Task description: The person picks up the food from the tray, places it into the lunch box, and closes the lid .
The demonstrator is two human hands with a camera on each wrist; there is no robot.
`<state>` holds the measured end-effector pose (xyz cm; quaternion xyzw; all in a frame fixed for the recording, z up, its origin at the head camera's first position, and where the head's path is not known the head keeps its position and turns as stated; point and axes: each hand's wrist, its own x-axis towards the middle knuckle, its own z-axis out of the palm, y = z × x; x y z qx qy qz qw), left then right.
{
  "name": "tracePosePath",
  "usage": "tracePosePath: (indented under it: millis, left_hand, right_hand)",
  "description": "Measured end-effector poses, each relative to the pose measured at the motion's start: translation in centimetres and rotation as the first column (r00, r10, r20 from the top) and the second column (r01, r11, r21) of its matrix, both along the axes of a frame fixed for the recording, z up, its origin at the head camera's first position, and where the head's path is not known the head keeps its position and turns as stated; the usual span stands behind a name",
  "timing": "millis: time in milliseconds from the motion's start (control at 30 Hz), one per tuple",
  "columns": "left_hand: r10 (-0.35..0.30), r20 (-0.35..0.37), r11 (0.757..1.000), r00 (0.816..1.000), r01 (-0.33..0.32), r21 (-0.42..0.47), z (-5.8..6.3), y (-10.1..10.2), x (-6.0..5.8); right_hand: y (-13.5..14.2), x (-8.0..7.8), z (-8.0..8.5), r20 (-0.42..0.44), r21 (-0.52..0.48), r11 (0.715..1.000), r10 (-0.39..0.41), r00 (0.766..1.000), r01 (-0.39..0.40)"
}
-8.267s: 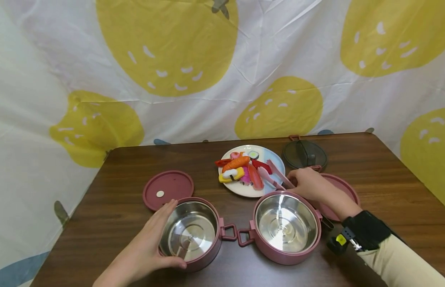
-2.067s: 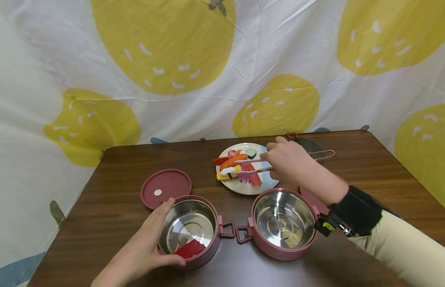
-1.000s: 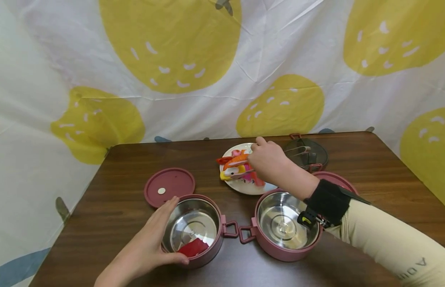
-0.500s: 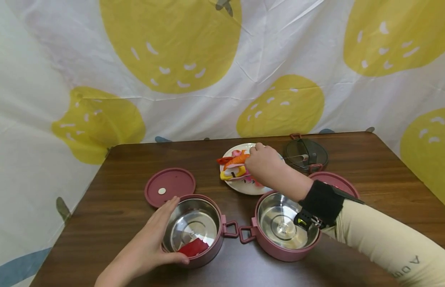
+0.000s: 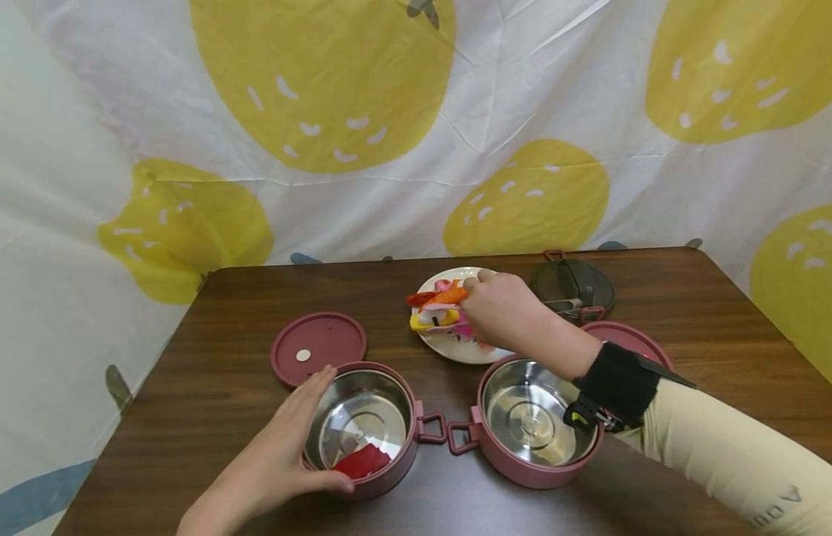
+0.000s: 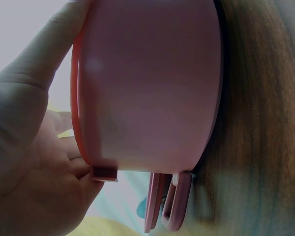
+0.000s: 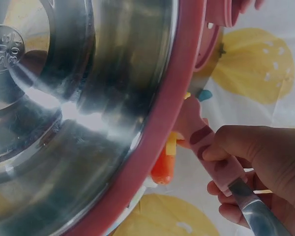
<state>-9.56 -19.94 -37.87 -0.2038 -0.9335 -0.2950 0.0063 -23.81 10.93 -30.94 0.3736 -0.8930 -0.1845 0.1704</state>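
Observation:
My left hand (image 5: 275, 454) holds the left side of a pink pot (image 5: 401, 465), thumb at the front and fingers at the far rim. A red toy food piece (image 5: 363, 461) lies inside it. My right hand (image 5: 506, 309) grips pink tongs (image 7: 221, 164) with a metal handle, over a white plate (image 5: 465, 357) of toy sushi. The tong tips lie at the yellow egg sushi (image 5: 425, 322); whether they pinch it, I cannot tell. Behind it sits an orange toy piece (image 5: 449, 297). My right hand hides part of the plate.
A second pink pot (image 5: 523, 476) stands below my right forearm, its handle close to the left pot's. One pink lid (image 5: 331, 335) lies at the left, another (image 5: 623, 335) at the right. Behind that is a dark see-through lid (image 5: 556, 286).
The red piece has gone from the plate into the left pot since the first frame. The tongs, first lying on the plate, are now in my right hand, their tips closer together at the egg sushi.

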Motion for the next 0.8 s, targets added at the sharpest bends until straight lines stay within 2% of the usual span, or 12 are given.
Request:
tracePosePath:
  millis: [167,267,533,800]
  left_hand:
    - [0.0,0.0,1.0,1.0,0.0,-0.001,0.0,0.0,0.0]
    - [0.002,0.004,1.0,1.0,-0.002,-0.002,0.1,0.0,-0.1]
    - [0.016,0.022,1.0,1.0,-0.016,0.006,0.0,0.1,-0.1]
    - [0.038,0.034,0.999,0.999,-0.039,0.009,-0.1,0.2,-0.1]
  right_hand:
    - [0.4,0.6,0.9,0.043,-0.02,1.0,-0.021,0.999,0.022]
    - [0.4,1.2,1.6,0.058,-0.039,0.999,-0.003,0.998,0.005]
    - [-0.3,3.2,3.2,0.046,-0.138,0.983,0.125,0.991,-0.118]
    - [-1.3,5.2,3.5,0.019,-0.168,0.955,0.252,0.968,-0.245]
